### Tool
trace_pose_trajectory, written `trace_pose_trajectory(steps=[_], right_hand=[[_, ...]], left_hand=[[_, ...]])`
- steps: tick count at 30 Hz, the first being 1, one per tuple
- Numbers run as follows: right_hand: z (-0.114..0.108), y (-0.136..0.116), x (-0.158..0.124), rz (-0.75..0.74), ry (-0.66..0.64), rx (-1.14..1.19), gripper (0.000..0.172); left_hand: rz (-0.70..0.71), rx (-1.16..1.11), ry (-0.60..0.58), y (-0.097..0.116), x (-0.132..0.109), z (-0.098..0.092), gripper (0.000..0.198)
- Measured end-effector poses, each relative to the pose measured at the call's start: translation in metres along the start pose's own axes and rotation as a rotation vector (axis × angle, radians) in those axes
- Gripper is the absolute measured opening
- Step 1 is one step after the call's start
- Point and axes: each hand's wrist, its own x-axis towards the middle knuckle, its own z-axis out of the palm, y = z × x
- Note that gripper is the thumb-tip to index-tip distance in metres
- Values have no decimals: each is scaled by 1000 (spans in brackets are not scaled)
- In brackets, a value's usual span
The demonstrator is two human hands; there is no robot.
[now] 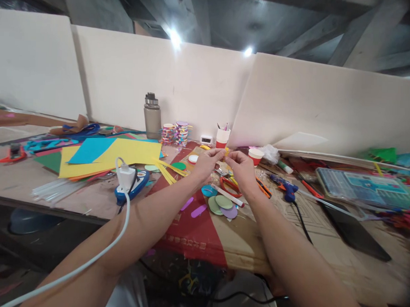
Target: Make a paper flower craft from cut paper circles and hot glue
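Both of my hands meet over the middle of the table, fingertips close together. My left hand (206, 166) pinches a small yellow piece (227, 151), which looks like paper strip. On the other side of it, my right hand (242, 168) is closed in a pinch as well; the fingers partly hide the piece. Beneath them lie red-handled scissors (228, 187), a white marker (229, 196) and a blue disc (208, 190). Nearer to me are green paper discs (224, 201), a lilac disc (230, 212) and purple strips (199, 211). Yellow strips (165, 172) rest left of my left hand.
Coloured sheets (133, 152) and a blue power strip (138, 187) with a white cable over my left arm are at left. Behind stand a bottle (152, 117) and paper cups (222, 137). At right are a blue glue gun (287, 189) and a plastic case (363, 185).
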Motion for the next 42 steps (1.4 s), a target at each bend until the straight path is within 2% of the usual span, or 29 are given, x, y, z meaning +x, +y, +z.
trace_pose_trajectory(steps=[5, 16, 28, 42], right_hand=[[-2, 1, 2, 49, 21, 12, 16], [0, -10, 2, 216, 93, 141, 13], [-2, -6, 4, 223, 84, 152, 18], [-2, -7, 3, 218, 73, 207, 13]], left_hand=[[-9, 3, -5, -3, 0, 0, 27], [36, 3, -107, -9, 1, -1, 42], [5, 42, -85, -6, -2, 3, 41], [14, 4, -74, -13, 2, 1, 33]])
